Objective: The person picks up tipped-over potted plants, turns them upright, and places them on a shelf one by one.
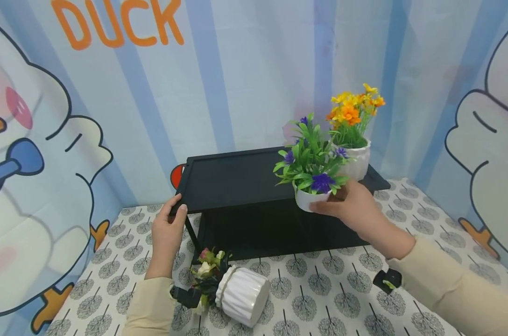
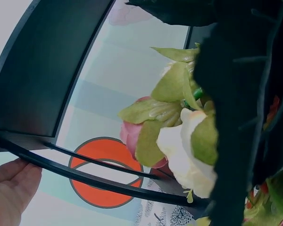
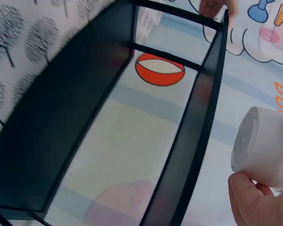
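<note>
My right hand (image 1: 359,207) holds a small white pot with a purple-flowered artificial plant (image 1: 310,161), over the front edge of a black two-tier shelf (image 1: 233,179). In the right wrist view, the white pot (image 3: 262,146) is seen from its base, with fingers and thumb around its side. My left hand (image 1: 168,231) grips the shelf's left front corner, its thumb at the front edge. Its fingertips meet the frame from below in the left wrist view. A second potted plant with yellow and orange flowers (image 1: 352,109) stands upright on the shelf's right end.
A ribbed white pot (image 1: 243,294) with pink and cream flowers (image 1: 208,268) lies on its side before the shelf, beside the left forearm. The tablecloth (image 1: 304,280) has a tree print. Behind hangs a striped curtain (image 1: 254,79) with cartoon ducks.
</note>
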Tool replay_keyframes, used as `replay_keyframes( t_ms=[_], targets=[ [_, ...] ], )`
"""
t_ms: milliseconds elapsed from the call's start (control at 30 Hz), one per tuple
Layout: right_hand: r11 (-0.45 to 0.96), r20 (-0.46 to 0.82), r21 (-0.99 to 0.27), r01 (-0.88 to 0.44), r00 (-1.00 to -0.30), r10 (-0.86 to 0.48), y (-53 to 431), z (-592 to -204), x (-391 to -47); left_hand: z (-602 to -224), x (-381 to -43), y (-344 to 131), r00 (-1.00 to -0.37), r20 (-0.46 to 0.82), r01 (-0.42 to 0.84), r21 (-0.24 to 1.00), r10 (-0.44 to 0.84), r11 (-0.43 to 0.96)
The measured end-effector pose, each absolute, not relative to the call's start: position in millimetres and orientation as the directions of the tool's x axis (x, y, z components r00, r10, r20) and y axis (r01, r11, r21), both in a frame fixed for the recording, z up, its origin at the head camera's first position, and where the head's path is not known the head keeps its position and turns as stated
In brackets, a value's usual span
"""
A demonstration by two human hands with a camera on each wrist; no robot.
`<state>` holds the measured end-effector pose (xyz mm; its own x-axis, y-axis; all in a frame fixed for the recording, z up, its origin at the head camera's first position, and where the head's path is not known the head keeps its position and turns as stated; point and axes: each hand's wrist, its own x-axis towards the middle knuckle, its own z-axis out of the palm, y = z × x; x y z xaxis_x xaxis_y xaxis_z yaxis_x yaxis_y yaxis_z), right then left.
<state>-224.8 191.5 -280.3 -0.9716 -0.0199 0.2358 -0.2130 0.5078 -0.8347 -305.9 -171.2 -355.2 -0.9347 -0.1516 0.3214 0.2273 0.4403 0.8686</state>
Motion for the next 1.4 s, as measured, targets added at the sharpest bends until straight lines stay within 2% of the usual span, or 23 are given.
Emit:
replay_keyframes(
  t_ms=[167, 367, 567, 733, 1400],
  targets=[
    [0.519, 0.227, -0.831, -0.199, -0.974, -0.011, 186.0, -271.2, -244.7, -354.4, -307.9, -171.1, -0.929, 0.332, 0.23, 0.863, -0.163, 0.449],
    [0.442, 0.216, -0.875, -0.198, -0.976, -0.009, 179.1, -277.0, -268.3, -356.9, -307.2, -170.5, -0.924, 0.344, 0.23, 0.85, -0.169, 0.474],
    [0.453, 0.19, -0.877, -0.161, -0.982, 0.018, 168.8, -280.0, -283.3, -359.0, -305.2, -170.5, -0.923, 0.349, 0.238, 0.851, -0.164, 0.469],
    [0.411, 0.187, -0.898, -0.158, -0.982, 0.031, 161.8, -279.1, -295.3, -358.8, -304.5, -170.0, -0.922, 0.348, 0.24, 0.856, -0.167, 0.458],
    [0.466, 0.144, -0.88, -0.094, -0.987, 0.073, 155.8, -285.1, -315.2, -358.5, -306.8, -170.3, -0.915, 0.367, 0.257, 0.85, -0.168, 0.459]
  ],
)
